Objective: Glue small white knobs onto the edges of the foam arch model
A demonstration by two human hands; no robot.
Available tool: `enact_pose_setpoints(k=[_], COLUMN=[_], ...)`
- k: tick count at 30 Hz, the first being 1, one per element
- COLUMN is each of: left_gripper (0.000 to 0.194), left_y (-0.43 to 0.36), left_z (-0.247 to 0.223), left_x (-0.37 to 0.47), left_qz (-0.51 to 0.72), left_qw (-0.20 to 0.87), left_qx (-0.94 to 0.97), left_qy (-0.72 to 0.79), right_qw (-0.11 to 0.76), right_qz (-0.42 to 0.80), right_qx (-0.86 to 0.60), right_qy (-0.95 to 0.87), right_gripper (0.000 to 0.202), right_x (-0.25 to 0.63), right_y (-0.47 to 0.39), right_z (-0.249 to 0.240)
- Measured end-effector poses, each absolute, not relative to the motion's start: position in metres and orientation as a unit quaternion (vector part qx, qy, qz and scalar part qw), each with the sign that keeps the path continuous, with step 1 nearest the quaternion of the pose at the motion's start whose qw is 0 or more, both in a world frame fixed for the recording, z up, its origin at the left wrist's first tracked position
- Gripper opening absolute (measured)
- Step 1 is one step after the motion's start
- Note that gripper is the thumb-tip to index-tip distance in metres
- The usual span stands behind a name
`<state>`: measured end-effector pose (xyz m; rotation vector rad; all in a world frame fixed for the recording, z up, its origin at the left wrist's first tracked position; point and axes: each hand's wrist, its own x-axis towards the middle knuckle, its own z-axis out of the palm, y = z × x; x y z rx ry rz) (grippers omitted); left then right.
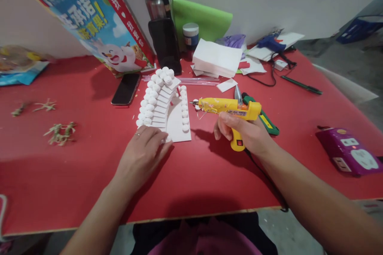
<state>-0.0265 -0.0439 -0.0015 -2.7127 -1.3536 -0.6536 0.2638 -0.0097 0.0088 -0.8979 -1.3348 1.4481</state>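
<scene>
A small white model staircase (161, 107) curves up from a white base board (178, 125), with rounded white pebble-like pieces (152, 99) along its outer side. More of these pieces line the board's right edge. My left hand (145, 147) is closed over the lower end of the staircase, hiding its bottom steps; a bit of white shows by the fingertips. In my right hand (243, 129) is a yellow hot glue gun (220, 104), held above the table with its nozzle pointing left toward the model. A thin strand of glue hangs beneath its front.
Behind the glue gun lies a green utility knife (269, 123). A phone (126, 89), white sheets (217, 57), a blue glue gun (271, 43) and a tall printed box (101, 20) stand or lie farther back. A purple power strip (348, 151) sits right; straw-like knots (61, 133) lie left.
</scene>
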Motion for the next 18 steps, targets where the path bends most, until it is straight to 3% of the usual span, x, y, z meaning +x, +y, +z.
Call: enact_pose_setpoints(k=[11,18], left_gripper=[0.036,0.032], left_y=[-0.038,-0.037], left_z=[0.016,0.015], left_x=[-0.024,-0.025], left_qz=[-0.039,-0.027], left_qw=[0.069,0.062], left_qx=[-0.909,-0.905], left_qy=[-0.409,-0.421], right_qw=[0.468,0.473], right_qz=[0.591,0.592], right_qx=[-0.361,-0.366], right_qy=[-0.549,-0.541], right_gripper=[0.055,0.056], right_x=[0.264,0.263], right_y=[-0.009,-0.01], right_z=[0.012,0.012])
